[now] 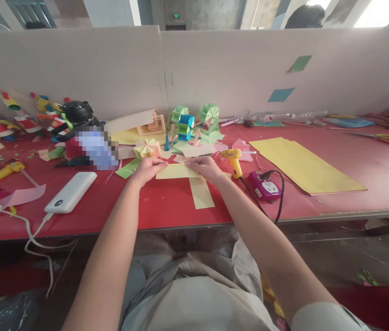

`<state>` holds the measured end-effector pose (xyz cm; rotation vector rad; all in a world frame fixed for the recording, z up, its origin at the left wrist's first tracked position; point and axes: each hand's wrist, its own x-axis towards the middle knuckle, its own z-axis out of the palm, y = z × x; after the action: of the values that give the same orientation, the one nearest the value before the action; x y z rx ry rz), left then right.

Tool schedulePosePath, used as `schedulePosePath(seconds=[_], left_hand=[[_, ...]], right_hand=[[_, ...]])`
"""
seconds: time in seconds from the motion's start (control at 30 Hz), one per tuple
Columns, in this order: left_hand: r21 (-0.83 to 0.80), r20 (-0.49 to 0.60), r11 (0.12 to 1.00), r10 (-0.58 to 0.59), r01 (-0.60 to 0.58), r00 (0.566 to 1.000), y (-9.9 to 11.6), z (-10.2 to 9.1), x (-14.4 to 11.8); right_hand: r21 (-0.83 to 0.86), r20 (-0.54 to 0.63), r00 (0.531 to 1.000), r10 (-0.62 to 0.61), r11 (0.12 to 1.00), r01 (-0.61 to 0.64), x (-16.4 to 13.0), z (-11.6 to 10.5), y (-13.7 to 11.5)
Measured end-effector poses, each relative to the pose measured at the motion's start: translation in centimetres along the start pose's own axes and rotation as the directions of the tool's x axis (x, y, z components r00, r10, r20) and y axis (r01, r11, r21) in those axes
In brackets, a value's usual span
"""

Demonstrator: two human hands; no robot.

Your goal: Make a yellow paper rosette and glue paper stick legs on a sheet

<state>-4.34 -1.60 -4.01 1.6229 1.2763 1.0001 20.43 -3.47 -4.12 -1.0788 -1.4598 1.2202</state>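
Both of my hands hold a folded yellow paper strip [175,172] flat over the red table [166,207]. My left hand [148,169] pinches its left end and my right hand [205,167] grips its right end. A second yellow strip [201,193] lies on the table just below, running toward me. Behind my hands stand folded paper fans and blocks in green, blue and yellow [189,123].
A yellow glue gun [234,161] and a purple power socket [265,185] with a black cable sit right of my hands. Large yellow sheets [304,166] lie further right. A white power bank [70,191] and colourful paper figures [15,120] are at the left. A white partition [215,69] backs the table.
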Motion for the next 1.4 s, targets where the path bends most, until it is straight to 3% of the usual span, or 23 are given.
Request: schedulePosePath(seconds=[0.57, 0.97, 1.1, 1.4], left_hand=[[0.099, 0.003, 0.993, 0.060, -0.060, 0.998, -0.4, -0.4, -0.1], [0.046, 0.069, 0.992, 0.113, -0.116, 0.991, -0.3, 0.9, 0.0], [0.069, 0.025, 0.992, 0.103, -0.104, 0.994, 0.0, 1.0, -0.2], [0.084, 0.051, 0.991, 0.101, -0.106, 0.994, 0.6, 1.1, -0.6]], right_hand=[[0.039, 0.033, 0.996, 0.088, 0.995, -0.090, 0.5, -0.6, 0.8], [0.108, 0.034, 0.998, 0.059, 0.992, -0.062, 0.3, 0.2, 0.5], [0.061, 0.021, 0.994, 0.111, 0.992, -0.112, 0.3, 0.2, 0.5], [0.006, -0.021, 0.998, 0.065, 0.998, -0.065, 0.2, 0.2, 0.6]])
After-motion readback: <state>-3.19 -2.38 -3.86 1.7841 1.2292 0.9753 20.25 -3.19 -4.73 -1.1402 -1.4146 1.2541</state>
